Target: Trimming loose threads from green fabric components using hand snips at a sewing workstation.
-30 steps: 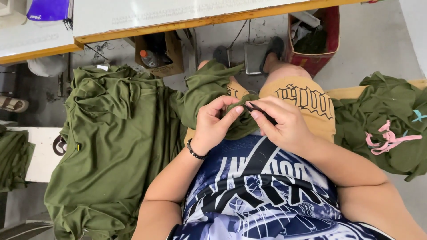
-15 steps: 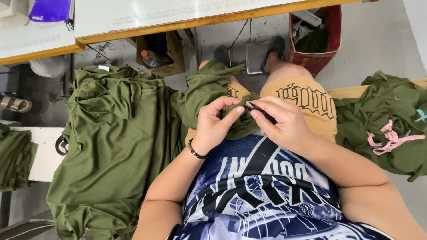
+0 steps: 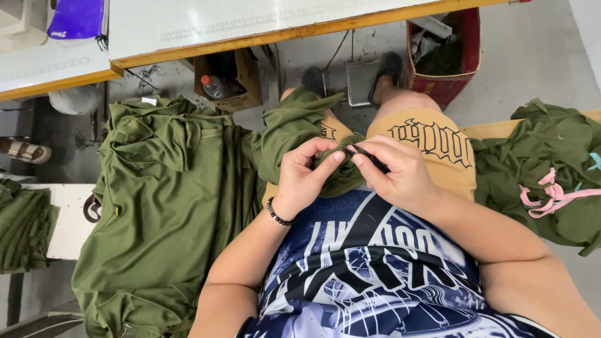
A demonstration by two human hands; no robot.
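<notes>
Over the lap, left hand (image 3: pixel 307 178) pinching olive garment (image 3: pixel 169 206), right hand (image 3: pixel 397 172) curled, gripping small dark tool (image 3: pixel 368 158)

The person wore a sleeveless navy jersey (image 3: pixel 375 269) with large white and black lettering and pale line graphics, mustard-tan shorts (image 3: pixel 432 150) printed with dark ornate lettering, and a black beaded bracelet (image 3: pixel 277 213) around the left wrist. Dark slip-on sandals (image 3: pixel 388 67) covered the feet.

both hands together at lap, left hand (image 3: pixel 305 175) fingers pinched, right hand (image 3: pixel 395 172) curled
</notes>
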